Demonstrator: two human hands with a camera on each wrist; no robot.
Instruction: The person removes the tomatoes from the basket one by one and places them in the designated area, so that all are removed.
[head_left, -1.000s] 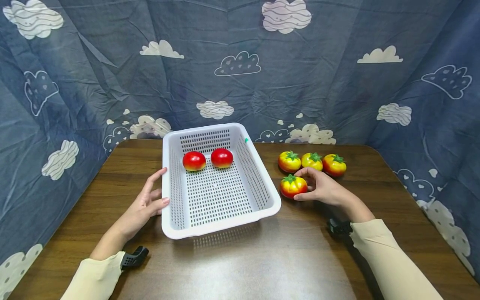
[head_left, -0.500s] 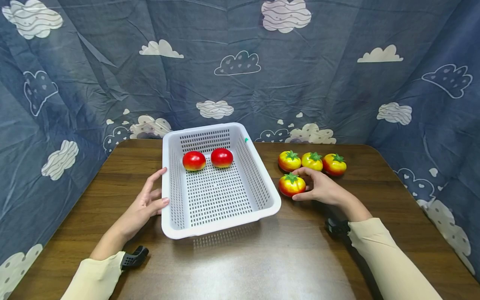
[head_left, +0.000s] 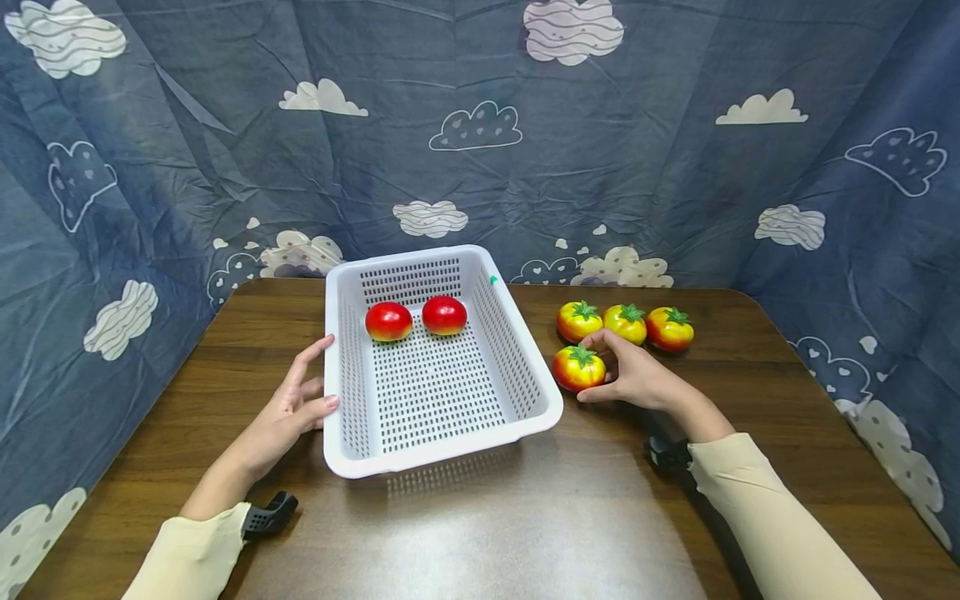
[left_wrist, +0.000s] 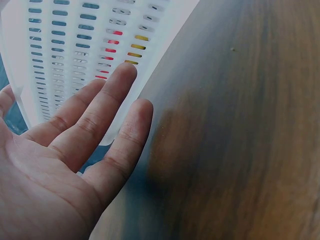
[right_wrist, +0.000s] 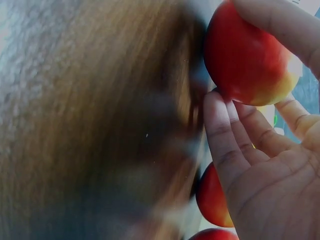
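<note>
My right hand point(head_left: 633, 375) grips a red-yellow tomato point(head_left: 577, 369) with a green leafy top, thumb on the near side and fingers round the back. That tomato is close to the right rim of a white perforated basket point(head_left: 536, 379). In the right wrist view the tomato point(right_wrist: 250, 60) shows its red side between thumb and fingers. My left hand point(head_left: 288, 404) touches the basket's left rim with fingertips and thumb; in the left wrist view its fingers point(left_wrist: 85, 125) lie nearly straight along the slotted wall. Inside the basket sit a red tomato point(head_left: 388, 322) and another red tomato point(head_left: 444, 316), leafy tops hidden.
Behind the right hand stand a tomato point(head_left: 579, 322), a second tomato point(head_left: 626, 323) and a third tomato point(head_left: 669, 329) in a row. All rests on a brown wooden table point(head_left: 480, 533). A blue cloud-print curtain point(head_left: 480, 192) hangs behind and at the sides.
My right hand has shifted slightly left with the tomato, bringing it nearer the basket's right rim. The left hand and basket have not moved.
</note>
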